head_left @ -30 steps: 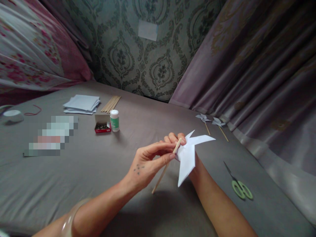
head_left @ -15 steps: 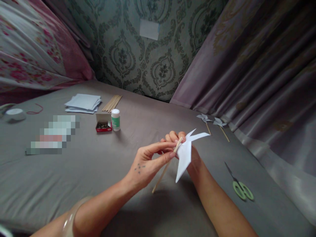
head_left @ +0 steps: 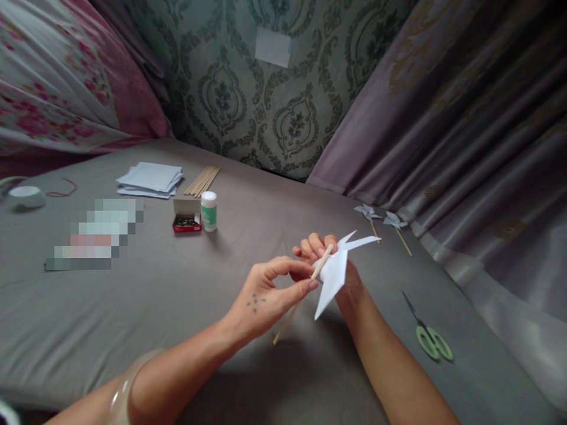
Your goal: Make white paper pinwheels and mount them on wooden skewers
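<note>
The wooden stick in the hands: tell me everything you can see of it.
The stick is thin, straight, pale wood, with a blunt top end. It slants from upper right down to lower left, above the grey cloth. Its top lies against the white folded paper. The left hand pinches it between thumb and forefinger near the top; the right hand holds paper and stick tip from behind. The lower end hangs free.

Left hand (head_left: 266,295) and right hand (head_left: 319,251) pinching wooden stick (head_left: 292,307) against white paper pinwheel (head_left: 334,274).
</note>
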### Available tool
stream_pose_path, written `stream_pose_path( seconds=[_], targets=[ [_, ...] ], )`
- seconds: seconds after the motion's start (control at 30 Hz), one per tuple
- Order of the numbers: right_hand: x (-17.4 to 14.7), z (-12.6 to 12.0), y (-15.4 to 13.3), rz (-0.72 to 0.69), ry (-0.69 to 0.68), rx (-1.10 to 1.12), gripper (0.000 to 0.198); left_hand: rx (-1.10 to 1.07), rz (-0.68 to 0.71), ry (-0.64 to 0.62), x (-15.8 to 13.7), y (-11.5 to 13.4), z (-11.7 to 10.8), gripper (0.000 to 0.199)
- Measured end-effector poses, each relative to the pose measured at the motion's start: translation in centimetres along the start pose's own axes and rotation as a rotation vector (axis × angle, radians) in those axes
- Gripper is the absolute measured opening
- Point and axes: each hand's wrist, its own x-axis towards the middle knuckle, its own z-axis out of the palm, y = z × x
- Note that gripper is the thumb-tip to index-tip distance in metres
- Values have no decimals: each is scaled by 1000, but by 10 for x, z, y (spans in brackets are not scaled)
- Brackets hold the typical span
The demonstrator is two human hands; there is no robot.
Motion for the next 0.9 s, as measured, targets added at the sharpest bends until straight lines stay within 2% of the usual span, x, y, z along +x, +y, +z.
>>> stream_pose_path(
  seconds=[0.7,0.9],
  targets=[
    [-1,2,-7,35,74,-77,23,43,-39,6,0,1,-1,15],
    [-1,2,-7,28,45,-68,20,54,-36,10,0,0,-1,14]
  ],
)
